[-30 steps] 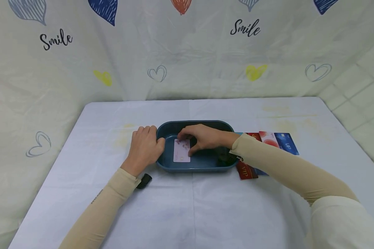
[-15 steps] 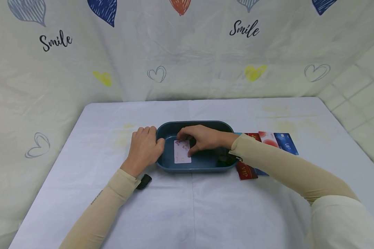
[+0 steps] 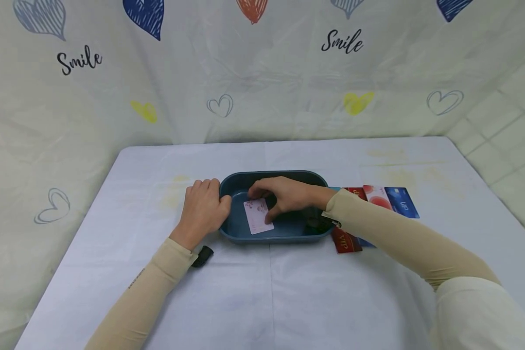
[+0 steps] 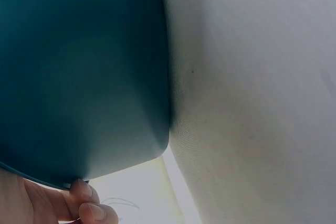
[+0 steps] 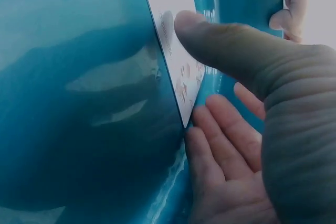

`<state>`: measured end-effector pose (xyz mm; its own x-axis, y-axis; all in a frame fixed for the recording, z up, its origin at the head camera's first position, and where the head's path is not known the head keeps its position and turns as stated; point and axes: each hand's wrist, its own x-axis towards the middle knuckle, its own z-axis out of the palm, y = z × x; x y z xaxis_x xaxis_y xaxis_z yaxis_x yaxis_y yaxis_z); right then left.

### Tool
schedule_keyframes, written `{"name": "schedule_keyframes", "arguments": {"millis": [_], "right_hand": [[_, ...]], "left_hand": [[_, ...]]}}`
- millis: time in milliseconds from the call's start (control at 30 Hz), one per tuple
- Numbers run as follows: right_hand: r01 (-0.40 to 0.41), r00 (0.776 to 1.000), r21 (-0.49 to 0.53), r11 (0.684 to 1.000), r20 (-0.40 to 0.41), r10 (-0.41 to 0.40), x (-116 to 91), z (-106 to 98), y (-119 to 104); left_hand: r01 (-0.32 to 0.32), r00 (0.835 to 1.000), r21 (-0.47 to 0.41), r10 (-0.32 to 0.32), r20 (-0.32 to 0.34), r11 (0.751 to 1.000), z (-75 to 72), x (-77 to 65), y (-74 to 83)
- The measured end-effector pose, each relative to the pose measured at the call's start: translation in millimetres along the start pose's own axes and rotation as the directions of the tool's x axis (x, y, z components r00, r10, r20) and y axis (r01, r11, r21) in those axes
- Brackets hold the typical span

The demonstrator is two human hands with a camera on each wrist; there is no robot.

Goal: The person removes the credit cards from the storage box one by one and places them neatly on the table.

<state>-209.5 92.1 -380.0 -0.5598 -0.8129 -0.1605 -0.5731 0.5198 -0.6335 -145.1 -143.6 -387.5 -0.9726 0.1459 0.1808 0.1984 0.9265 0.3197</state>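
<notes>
A deep blue-green tray point(image 3: 273, 239) with rounded ends sits on the white-covered table. My left hand point(image 3: 204, 210) grips its left end, thumb over the rim; in the left wrist view, curled fingertips point(image 4: 86, 198) show beneath the rim, beside the outer wall. Inside the tray, toward the left, a pale pink-and-white card point(image 3: 255, 218) lies turned slightly askew. Reaching in from the right, my right hand point(image 3: 284, 195) holds this card, fingers at its far edge and thumb near its right edge. The right wrist view shows the thumb point(image 5: 226, 40) over the card's face and fingers by one corner.
Several bank-style cards lie right of the tray, partly under the right forearm: a blue card point(image 3: 402, 201), a pink-and-white patterned card point(image 3: 376, 195) and a dark red card point(image 3: 346, 240). A black object point(image 3: 202, 256) shows by the left cuff. A printed cloth point(image 3: 267, 73) hangs behind.
Inside the tray, the pink-and-white card has turned from straight to askew and slid slightly toward the near side. My left hand and the tray have stayed in place.
</notes>
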Motion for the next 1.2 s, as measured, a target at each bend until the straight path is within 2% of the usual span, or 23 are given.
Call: {"name": "schedule_keyframes", "arguments": {"millis": [133, 200, 733, 1000, 1200], "right_hand": [[-0.004, 0.999, -0.109, 0.994, -0.034, 0.0, -0.7, 0.6, 1.1], [-0.011, 0.999, -0.131, 0.991, -0.035, 0.006, -0.5, 0.8, 1.3], [-0.029, 0.994, -0.045, 0.999, 0.099, 0.033, -0.8, 3.6, 0.7], [-0.048, 0.991, -0.027, 0.998, 0.12, 0.051, -3.2, 2.4, -2.2], [-0.013, 0.993, 0.017, 1.0, 0.117, 0.01, -3.9, 3.0, -0.6]], "left_hand": [[-0.011, 1.0, -0.006, 0.011, -0.017, 1.0, 1.3, -0.2, -0.2], [-0.015, 1.0, -0.008, 0.014, -0.026, 1.0, 2.2, 0.2, -0.8], [-0.035, 0.998, -0.012, 0.034, -0.047, 0.999, 3.4, 1.3, -1.7], [-0.018, 0.999, -0.006, 0.018, -0.033, 1.0, 3.8, 1.3, -1.8], [-0.014, 1.0, -0.007, 0.014, -0.024, 1.0, 3.2, 0.4, -1.6]]}}
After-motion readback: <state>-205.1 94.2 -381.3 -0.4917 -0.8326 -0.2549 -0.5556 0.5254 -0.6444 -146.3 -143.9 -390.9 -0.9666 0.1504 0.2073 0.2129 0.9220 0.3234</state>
